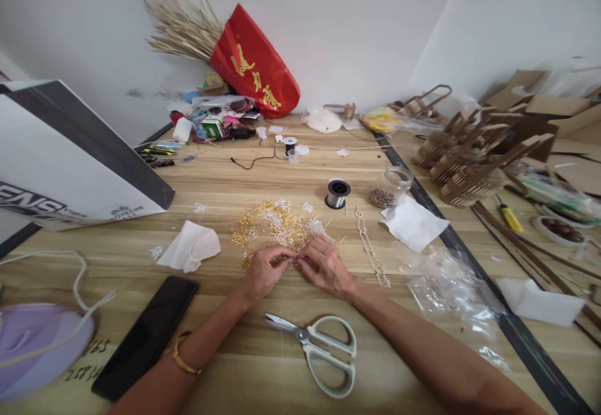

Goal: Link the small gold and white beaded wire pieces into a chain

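My left hand (267, 269) and my right hand (325, 265) meet fingertip to fingertip over the wooden table. Both are closed in a pinch, and whatever lies between the fingers is too small to make out. Just beyond them spreads a pile of gold and clear beads (277, 222). A pair of scissors (312, 346) with pale green handles lies in front of my wrists, blades parted. To the right of my right hand is a beaded strand (369, 249). Behind it stands a spool of thin wire (337, 194).
A black phone (145, 337) lies left of my left arm, near a crumpled tissue (190, 246). On the right are a glass jar (392, 186), a white paper (416, 221) and clear plastic bags (451, 296). A large white box (79, 158) stands left; small woven baskets (469, 164) stand right.
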Demonstrator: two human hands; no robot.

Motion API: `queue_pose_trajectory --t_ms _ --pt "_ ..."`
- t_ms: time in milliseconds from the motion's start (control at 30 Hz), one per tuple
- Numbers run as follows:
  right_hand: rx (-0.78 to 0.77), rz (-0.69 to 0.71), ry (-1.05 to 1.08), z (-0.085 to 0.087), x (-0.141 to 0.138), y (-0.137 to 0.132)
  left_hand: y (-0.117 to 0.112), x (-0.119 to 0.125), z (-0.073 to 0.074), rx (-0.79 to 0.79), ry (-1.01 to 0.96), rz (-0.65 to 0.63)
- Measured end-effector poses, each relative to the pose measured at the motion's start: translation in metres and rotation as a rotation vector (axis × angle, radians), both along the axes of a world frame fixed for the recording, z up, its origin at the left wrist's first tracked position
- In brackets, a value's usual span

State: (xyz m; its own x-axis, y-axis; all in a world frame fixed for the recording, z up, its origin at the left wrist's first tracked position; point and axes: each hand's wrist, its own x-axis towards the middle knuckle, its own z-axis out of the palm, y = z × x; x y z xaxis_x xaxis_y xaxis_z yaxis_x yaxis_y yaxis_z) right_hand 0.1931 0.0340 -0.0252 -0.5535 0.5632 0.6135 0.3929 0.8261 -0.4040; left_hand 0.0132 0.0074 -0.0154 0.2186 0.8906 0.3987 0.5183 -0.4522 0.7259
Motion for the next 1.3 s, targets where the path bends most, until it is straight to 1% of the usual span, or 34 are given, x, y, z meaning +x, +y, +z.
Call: queue_pose_trajectory --t_ms 200,433,733,1067,1300 --pt "0.001 0.007 -0.003 -0.0027 0.0005 0.0008 -0.0006 0.0002 0.0017 -0.013 0.002 0.028" --pt "0.004 0.011 0.009 -0.0023 0.0012 0.0013 0.0001 -0.0001 0.0036 -0.018 -0.019 0.009" --pt "-0.012 0.023 0.005 -0.002 0.0009 0.0007 0.0008 -0.0007 0.0024 -0.022 -0.002 0.012" --pt "-0.018 0.026 -0.005 -0.0039 0.0008 0.0013 0.0 0.0005 0.0054 -0.003 0.024 0.008" --pt "-0.015 0.022 -0.011 -0.0042 0.0007 0.0015 0.0001 -0.0001 0.0049 -0.01 0.018 0.002"
